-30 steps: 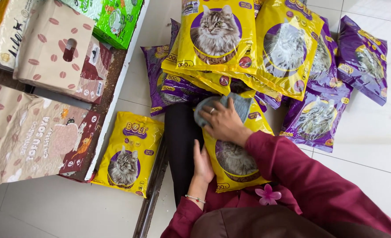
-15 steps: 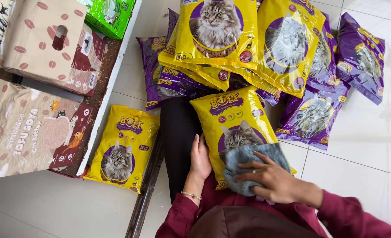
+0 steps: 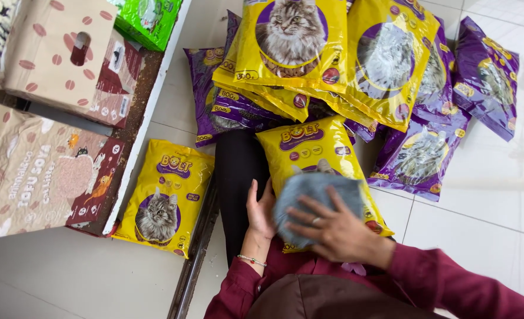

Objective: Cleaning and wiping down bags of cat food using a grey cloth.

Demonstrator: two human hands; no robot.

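A yellow cat food bag (image 3: 312, 147) rests on my lap, over my black trouser leg (image 3: 238, 171). My right hand (image 3: 332, 230) presses a grey cloth (image 3: 312, 192) flat against the lower half of the bag. My left hand (image 3: 260, 210) grips the bag's left edge near the bottom, fingers curled around it. A thin bracelet sits on my left wrist. Both sleeves are dark red.
Another yellow bag (image 3: 164, 198) lies on the white floor tiles to my left. A heap of yellow bags (image 3: 309, 47) and purple bags (image 3: 486, 77) lies ahead. At the left a low shelf (image 3: 141, 127) holds beige litter bags (image 3: 34, 165), a spotted box (image 3: 61, 53) and a green bag (image 3: 149, 20).
My right hand has drawn the grey cloth down the yellow bag from its top to its lower half. My left hand has stayed at the bag's left edge.
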